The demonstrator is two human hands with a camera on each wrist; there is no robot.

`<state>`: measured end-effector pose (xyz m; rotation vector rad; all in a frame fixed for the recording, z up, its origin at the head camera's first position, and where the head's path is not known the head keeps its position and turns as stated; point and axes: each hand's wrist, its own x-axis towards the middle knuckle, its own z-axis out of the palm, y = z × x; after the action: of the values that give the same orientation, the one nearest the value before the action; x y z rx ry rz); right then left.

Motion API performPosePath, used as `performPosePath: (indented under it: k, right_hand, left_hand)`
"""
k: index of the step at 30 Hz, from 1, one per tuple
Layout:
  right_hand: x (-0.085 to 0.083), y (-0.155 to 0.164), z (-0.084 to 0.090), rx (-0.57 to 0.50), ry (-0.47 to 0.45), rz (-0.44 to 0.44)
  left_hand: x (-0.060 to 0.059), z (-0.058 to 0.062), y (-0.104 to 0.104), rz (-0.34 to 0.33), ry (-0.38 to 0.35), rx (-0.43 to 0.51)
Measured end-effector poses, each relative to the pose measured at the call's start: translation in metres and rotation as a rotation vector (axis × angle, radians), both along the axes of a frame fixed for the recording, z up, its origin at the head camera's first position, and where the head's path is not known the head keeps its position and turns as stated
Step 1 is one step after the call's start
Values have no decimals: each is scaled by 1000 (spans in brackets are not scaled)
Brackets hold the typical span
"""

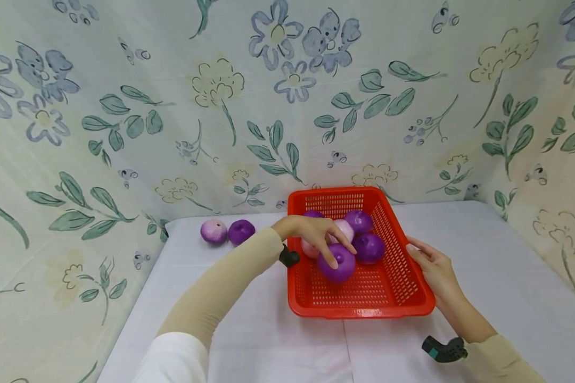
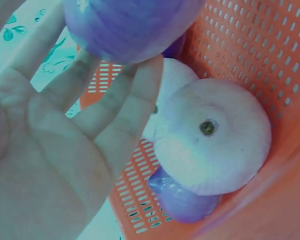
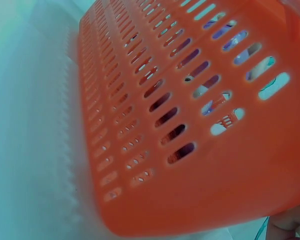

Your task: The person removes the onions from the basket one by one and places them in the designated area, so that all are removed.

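My left hand (image 1: 316, 234) reaches over the basket from the left and grips a purple onion (image 1: 339, 270) between thumb and fingers. In the left wrist view, the fingers curl round that onion (image 2: 130, 25), with pale onions (image 2: 215, 135) below it. The red plastic basket (image 1: 364, 311) has perforated walls and holds several other onions, purple (image 1: 370, 249) and pale pink (image 1: 309, 249), toward its back and left. My right hand (image 1: 438, 274) holds the basket's right rim, thumb on top. The right wrist view shows the basket's slotted outer wall (image 3: 200, 195) close up.
Left of the basket, a pale pink onion (image 1: 214, 232) and a purple onion (image 1: 241, 231) sit side by side on the white-covered table (image 1: 249, 324). A floral cloth (image 1: 287, 106) hangs behind the table's back edge.
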<state>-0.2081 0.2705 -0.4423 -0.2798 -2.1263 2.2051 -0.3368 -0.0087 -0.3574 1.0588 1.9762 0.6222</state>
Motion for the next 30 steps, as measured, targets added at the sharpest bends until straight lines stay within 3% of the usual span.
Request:
performPosePath:
  k: [13, 24, 30]
  right_hand:
    - [-1, 0, 0, -12, -17, 9]
    - [0, 0, -2, 36, -32, 1]
    - [0, -1, -1, 43, -39, -6]
  left_hand:
    - [3, 8, -24, 105, 27, 298]
    - [11, 16, -63, 344, 135, 404]
    - [16, 20, -91, 497, 122, 397]
